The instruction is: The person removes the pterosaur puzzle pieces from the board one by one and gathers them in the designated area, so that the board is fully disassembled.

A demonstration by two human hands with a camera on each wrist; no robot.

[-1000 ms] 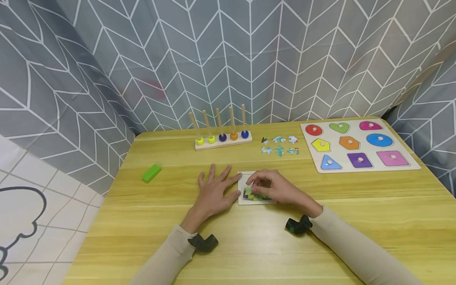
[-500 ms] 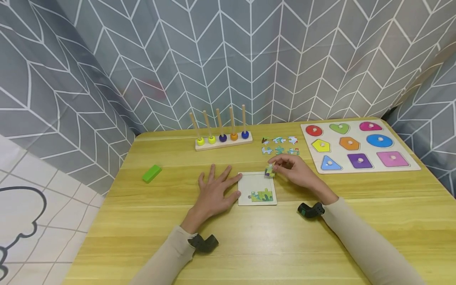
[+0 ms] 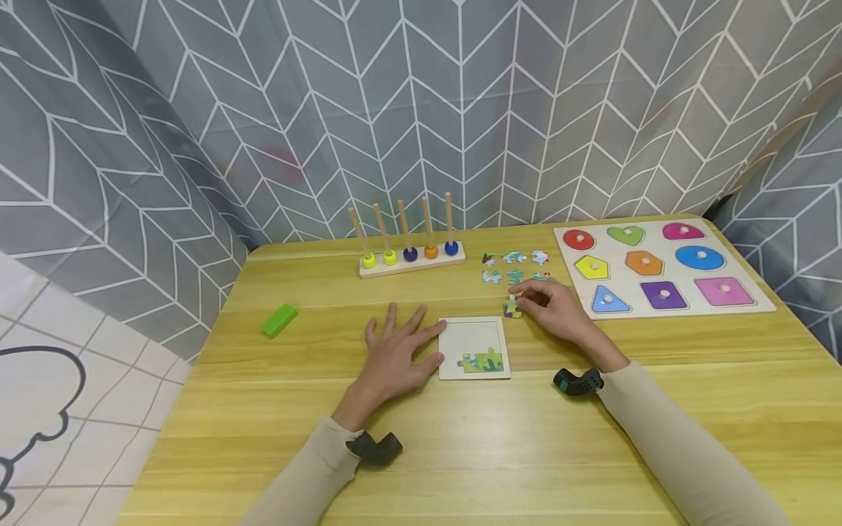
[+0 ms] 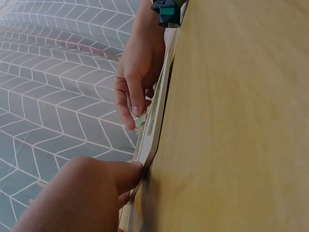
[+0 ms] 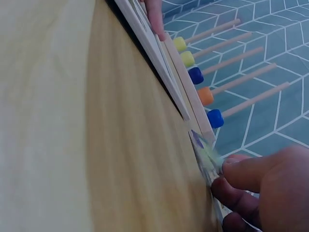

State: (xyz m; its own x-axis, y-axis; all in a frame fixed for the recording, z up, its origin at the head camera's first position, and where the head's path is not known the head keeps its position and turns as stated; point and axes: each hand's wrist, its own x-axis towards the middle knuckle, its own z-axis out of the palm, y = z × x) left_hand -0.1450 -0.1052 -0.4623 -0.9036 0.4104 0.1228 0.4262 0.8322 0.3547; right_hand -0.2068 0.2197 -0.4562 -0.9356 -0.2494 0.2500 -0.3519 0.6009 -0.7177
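In the head view, my left hand (image 3: 395,358) lies on the table with fingers spread. Its thumb and index fingertips touch the left edge of a white square puzzle tray (image 3: 463,332). Joined green jigsaw pieces (image 3: 483,361) sit in the tray's lower right. Just right of the tray's upper corner, my right hand (image 3: 555,310) pinches a jigsaw piece (image 3: 511,307) with green and purple print between thumb and fingers. The right wrist view shows this jigsaw piece (image 5: 205,151) tilted, close over the table, its far end near the tray's corner.
Several loose jigsaw pieces (image 3: 515,258) lie in two rows behind my right hand. A peg stand (image 3: 414,267) with coloured beads stands at the back. To the right is a shape puzzle board (image 3: 618,292), and a green block (image 3: 280,320) lies at the left.
My right hand has lifted the jigsaw piece from the tray's lower left and carried it back and right, past the tray's corner. The left hand has stayed in place.
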